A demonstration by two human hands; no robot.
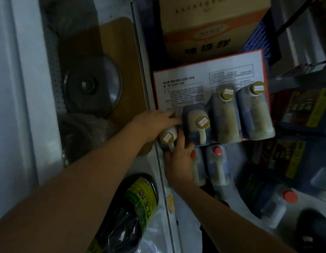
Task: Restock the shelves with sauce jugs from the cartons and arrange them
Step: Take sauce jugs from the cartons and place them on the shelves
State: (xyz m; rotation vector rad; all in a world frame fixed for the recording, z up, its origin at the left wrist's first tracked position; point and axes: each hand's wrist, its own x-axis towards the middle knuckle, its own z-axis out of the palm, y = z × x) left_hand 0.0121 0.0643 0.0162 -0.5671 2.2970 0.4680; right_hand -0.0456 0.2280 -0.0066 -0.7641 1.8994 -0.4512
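Jug: dark plastic sauce jug with yellow cap [167, 137], frame centre, cap toward camera, long axis running away from the camera.
Left hand [154, 123]: fingers curled over it from upper left.
Right hand [178, 161]: grasping it from below.

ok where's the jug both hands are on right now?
Head view, centre: the yellow-capped jug sits leftmost in its row, beside the next yellow-capped jug, between the left hand and right hand.
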